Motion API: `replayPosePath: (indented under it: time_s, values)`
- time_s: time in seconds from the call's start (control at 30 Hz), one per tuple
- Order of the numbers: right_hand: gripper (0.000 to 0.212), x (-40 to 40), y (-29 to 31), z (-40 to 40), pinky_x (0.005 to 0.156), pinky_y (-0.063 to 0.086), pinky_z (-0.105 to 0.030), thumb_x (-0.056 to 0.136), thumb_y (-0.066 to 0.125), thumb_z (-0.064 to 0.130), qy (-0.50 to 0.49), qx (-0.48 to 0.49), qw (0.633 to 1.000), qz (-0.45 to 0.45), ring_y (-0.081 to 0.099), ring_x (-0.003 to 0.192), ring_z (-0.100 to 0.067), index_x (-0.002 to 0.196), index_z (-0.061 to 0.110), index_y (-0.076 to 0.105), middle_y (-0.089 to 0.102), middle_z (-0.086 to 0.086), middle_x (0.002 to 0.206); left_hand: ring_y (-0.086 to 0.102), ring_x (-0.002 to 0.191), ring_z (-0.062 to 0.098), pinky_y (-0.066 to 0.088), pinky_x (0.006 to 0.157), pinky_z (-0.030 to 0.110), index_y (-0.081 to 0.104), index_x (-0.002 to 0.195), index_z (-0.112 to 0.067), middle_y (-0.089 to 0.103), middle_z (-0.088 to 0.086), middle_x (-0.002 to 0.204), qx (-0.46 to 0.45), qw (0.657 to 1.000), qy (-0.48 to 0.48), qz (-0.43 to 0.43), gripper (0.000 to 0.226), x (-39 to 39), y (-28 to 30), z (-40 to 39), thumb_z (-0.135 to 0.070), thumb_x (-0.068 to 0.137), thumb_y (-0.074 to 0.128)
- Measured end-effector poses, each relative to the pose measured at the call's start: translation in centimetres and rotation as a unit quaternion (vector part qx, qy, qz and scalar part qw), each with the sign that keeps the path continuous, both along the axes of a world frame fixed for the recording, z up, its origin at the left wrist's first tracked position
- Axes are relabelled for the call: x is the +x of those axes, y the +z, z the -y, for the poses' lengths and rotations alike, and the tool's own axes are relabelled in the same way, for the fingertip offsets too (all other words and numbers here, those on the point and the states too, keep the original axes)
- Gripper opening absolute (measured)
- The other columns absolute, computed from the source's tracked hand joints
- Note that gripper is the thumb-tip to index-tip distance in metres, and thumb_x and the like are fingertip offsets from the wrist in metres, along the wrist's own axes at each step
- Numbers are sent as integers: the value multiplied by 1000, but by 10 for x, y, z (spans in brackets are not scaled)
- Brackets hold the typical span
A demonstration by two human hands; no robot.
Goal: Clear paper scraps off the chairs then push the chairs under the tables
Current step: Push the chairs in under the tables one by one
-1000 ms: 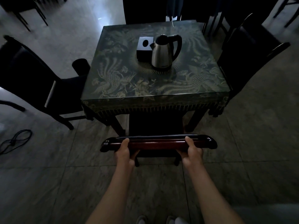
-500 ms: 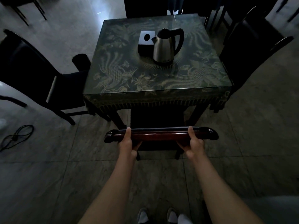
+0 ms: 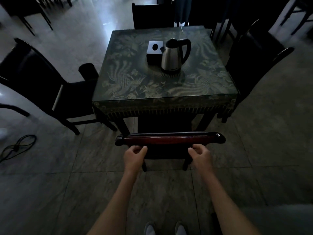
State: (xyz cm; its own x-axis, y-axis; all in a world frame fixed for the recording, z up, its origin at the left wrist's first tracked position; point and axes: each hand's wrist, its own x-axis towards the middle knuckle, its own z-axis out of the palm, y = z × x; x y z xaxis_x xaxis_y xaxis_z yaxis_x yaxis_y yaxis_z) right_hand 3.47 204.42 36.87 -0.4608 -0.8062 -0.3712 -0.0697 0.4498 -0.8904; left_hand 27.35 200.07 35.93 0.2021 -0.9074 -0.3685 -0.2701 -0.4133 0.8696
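Both hands have let go of the chair's top rail (image 3: 170,139); left hand (image 3: 134,157) and right hand (image 3: 199,156) hover just behind it, fingers loosely curled, empty.

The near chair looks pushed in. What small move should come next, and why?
Probably turn to the left chair: it stands pulled out from the table, while the near chair is tucked under and both hands, left and right, are off its rail.

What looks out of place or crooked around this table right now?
The chair on the left sits pulled out from the table and angled, only its seat front tucked under the edge. A loose cable lies tangled on the floor at the left. The near chair looks square and pushed in; kettle upright.
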Motion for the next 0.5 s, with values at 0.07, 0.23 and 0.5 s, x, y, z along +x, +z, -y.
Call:
replayPosePath:
  time_s: [0.07,0.23,0.5]
  values:
    - [31,4,14,-5,84,53,-33,90,63,18,56,-12,991,-118,63,99,-19,120,9,61,65,-5,108,70,84,13,58,76,37,68,107,-17,72,-3,91,-63,988,-54,132,32,1,14,-6,-40,83,68]
    - [50,10,55,-13,98,47,-50,82,67,26,164,-84,917,-355,54,118,-27,129,12,57,59,-7,129,60,103,14,51,88,38,61,122,-23,66,-5,112,-245,886,-184,348,48,3,66,-15,-50,83,58]
    - [66,22,101,-18,104,38,-50,80,68,38,189,-121,856,-465,42,132,-29,139,15,49,49,-8,143,49,122,21,42,100,42,56,130,-27,56,-1,130,-295,840,-185,417,55,26,114,-25,-55,82,59]
